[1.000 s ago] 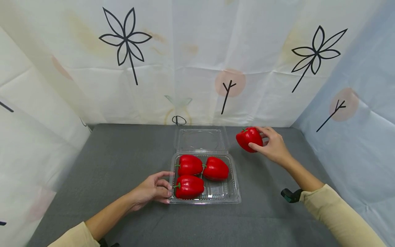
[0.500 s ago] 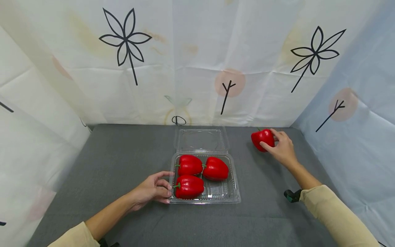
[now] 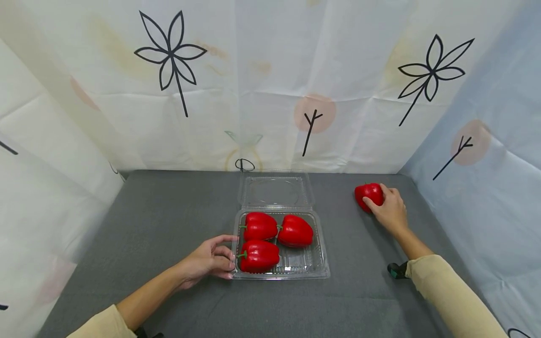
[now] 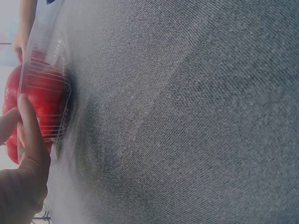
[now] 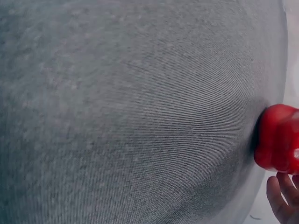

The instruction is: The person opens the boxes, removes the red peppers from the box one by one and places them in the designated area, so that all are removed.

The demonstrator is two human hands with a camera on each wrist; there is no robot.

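On the table's right side, my right hand (image 3: 393, 211) holds a red bell pepper (image 3: 366, 195) between thumb and fingers. In the right wrist view this bell pepper (image 5: 279, 140) sits right at the cloth, with the fingertips (image 5: 283, 180) against its side. At the middle, my left hand (image 3: 207, 260) pinches the left rim of a clear plastic clamshell container (image 3: 302, 275). Inside lie three more red bell peppers: one at the back left (image 3: 260, 225), one at the back right (image 3: 297, 230) and one at the front left (image 3: 260, 257).
The container's clear lid (image 3: 275, 190) lies folded back behind the tray. Grey cloth covers the table (image 3: 177, 202). A patterned white curtain (image 3: 270, 84) rises along the back edge, with more hanging cloth at both sides.
The right hand has carried its bell pepper rightward, away from the container, and lowered it to the table. The left hand and the container have stayed in place.
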